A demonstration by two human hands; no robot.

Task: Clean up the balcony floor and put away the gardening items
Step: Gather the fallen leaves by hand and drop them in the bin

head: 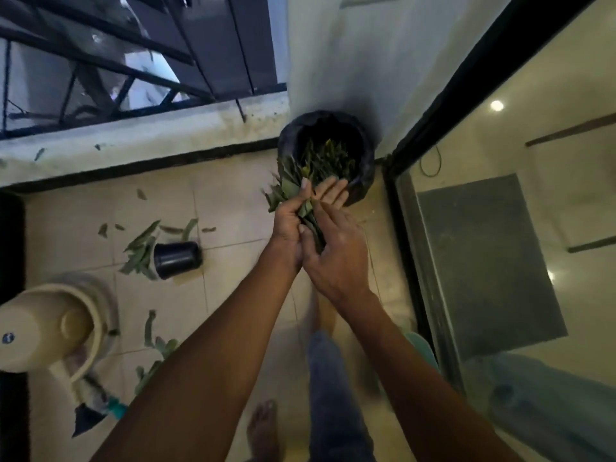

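Leaves [141, 248] lie scattered over the tiled balcony floor [233, 208], most of them toward its left half. At the far left a cream plastic watering can [46, 331] stands on the floor, with a dark-tipped brush [93, 405] just below it. Right of the can a small black pot [178, 260] lies tipped on its side, a cluster of long leaves touching its mouth. More leaves sit lower on the tiles, partly hidden by the left forearm. Along the top left runs a pale ledge [143, 138] under a dark metal railing [100, 61]. Near the middle the left hand [288, 225] grips a bunch of green leaves [286, 190], fingers curled round the stems. The right hand [333, 251] presses against the same bunch from the other side, its fingers straight and spread. Both hands are held just at the rim of a black bin bag [361, 175] standing in the corner, already holding leaves. At the right a glass door [500, 195] reflects lights.
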